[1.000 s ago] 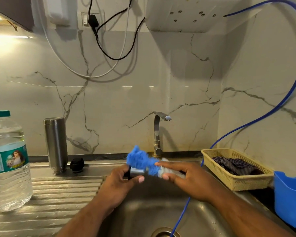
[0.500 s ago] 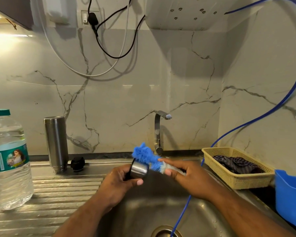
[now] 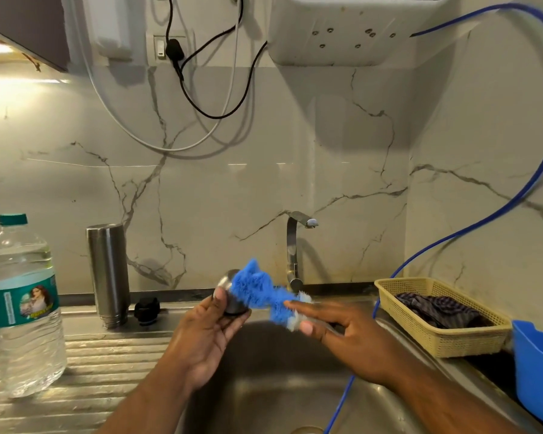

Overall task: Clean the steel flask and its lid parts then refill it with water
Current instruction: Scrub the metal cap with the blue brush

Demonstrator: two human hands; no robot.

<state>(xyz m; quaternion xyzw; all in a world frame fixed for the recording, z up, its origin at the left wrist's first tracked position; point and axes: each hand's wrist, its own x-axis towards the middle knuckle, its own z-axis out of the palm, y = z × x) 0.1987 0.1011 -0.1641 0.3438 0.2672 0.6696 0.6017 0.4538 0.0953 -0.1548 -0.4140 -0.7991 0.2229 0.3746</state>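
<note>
Over the sink [image 3: 273, 389], the left hand [image 3: 204, 336] grips the steel lid cap [image 3: 228, 297], fingers curled round it. The right hand [image 3: 351, 339] pinches the blue brush [image 3: 261, 291], bristles against the cap. The steel flask [image 3: 108, 274] stands upright on the bench [image 3: 76, 371], black stopper [image 3: 147, 310] just beside it.

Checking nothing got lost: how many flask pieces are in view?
3: flask body standing on the drainboard, black stopper beside it, steel cap in the left hand. More may be hidden.
</note>
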